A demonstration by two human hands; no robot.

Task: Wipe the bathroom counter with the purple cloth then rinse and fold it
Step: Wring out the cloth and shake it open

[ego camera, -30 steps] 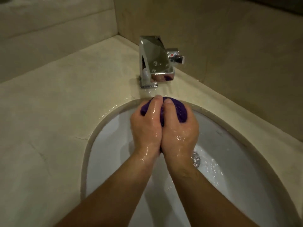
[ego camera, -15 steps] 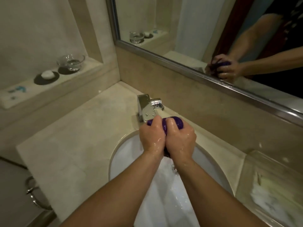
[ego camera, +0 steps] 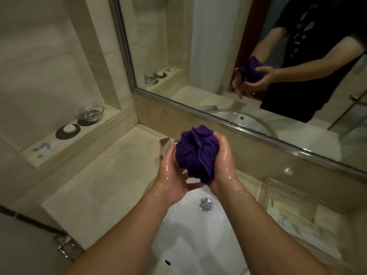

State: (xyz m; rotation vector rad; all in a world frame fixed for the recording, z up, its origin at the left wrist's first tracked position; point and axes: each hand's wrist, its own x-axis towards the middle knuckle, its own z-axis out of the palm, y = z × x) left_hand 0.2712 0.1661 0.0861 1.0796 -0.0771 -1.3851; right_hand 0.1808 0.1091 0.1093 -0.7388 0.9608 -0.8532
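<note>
Status: one purple cloth [ego camera: 195, 153], bunched wad, frame centre, above sink [ego camera: 188, 245], in front of one faucet [ego camera: 164, 144]. Long axis near vertical in frame, loose end pointing down. Right hand [ego camera: 223, 165] fingers curled round it, gripping. Left hand [ego camera: 171, 175] fingers near straight, cupping its left side. One drain [ego camera: 206, 203] below.

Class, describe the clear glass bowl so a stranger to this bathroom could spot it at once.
Start at the big wall mirror and look left to the recessed ledge above the counter. Two dark round mats sit there; the glass bowl stands on the one nearer the mirror. Its neighbour holds a small white object instead.
</note>
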